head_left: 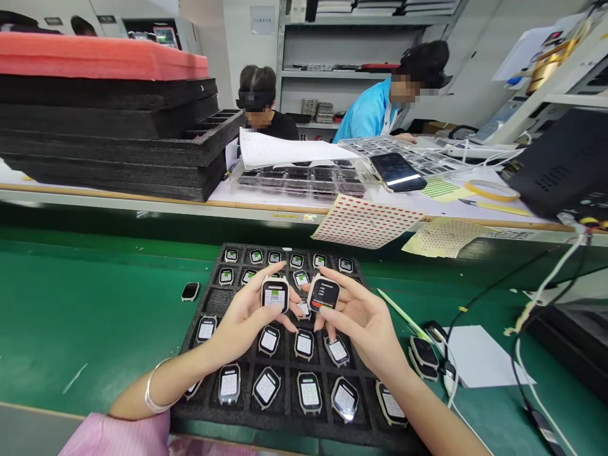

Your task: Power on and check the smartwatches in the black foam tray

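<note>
My left hand (254,310) grips a smartwatch case (275,294) without a strap, its lit screen showing a white and green grid. Beside it, my right hand (356,310) holds a second smartwatch case (323,294) whose dark screen carries lines of text and a red strip, with the thumb at its lower edge. Both are held face up over a black foam tray (223,299). Several similar watches with lit screens, one of them a watch (310,392) in the front row, lie in the tray's compartments. My hands and forearms hide part of the tray.
A loose watch (190,291) lies left of the tray on the green mat (95,316). To the right are stacked watches (424,356), a green pen (401,315), white paper (479,356) and cables. Foam trays (109,142) and a phone (398,171) occupy the shelf. Two people work behind it.
</note>
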`<control>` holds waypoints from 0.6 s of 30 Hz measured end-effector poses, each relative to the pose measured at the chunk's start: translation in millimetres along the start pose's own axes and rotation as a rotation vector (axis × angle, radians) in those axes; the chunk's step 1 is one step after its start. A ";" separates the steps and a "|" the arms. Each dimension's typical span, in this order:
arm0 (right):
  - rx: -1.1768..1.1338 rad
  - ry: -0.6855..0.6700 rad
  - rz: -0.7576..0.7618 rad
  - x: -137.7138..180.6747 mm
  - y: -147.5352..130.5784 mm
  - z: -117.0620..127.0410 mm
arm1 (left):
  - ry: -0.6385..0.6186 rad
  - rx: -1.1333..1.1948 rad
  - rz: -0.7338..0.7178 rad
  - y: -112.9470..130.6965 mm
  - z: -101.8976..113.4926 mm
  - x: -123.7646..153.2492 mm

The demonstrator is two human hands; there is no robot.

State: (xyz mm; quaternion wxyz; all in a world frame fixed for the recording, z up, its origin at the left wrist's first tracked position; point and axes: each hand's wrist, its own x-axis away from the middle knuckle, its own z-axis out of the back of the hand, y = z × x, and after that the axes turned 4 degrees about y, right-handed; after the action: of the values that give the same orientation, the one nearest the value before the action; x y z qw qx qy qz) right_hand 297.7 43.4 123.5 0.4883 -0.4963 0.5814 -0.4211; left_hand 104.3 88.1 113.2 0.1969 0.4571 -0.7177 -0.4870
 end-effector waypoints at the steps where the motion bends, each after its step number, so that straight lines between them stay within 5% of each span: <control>1: -0.002 0.014 -0.002 0.1 0.1 -1.4 | -0.006 0.009 -0.004 0.5 -0.2 0.0; 18: 0.009 0.012 0.025 0.5 10.7 3.2 | 0.020 -0.095 -0.030 1.6 -1.6 -0.3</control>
State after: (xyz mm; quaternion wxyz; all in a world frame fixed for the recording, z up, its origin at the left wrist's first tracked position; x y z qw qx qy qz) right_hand 299.0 44.5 112.5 0.4922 -0.4845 0.5884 -0.4204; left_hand 104.9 87.8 115.4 0.2182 0.4627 -0.6850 -0.5187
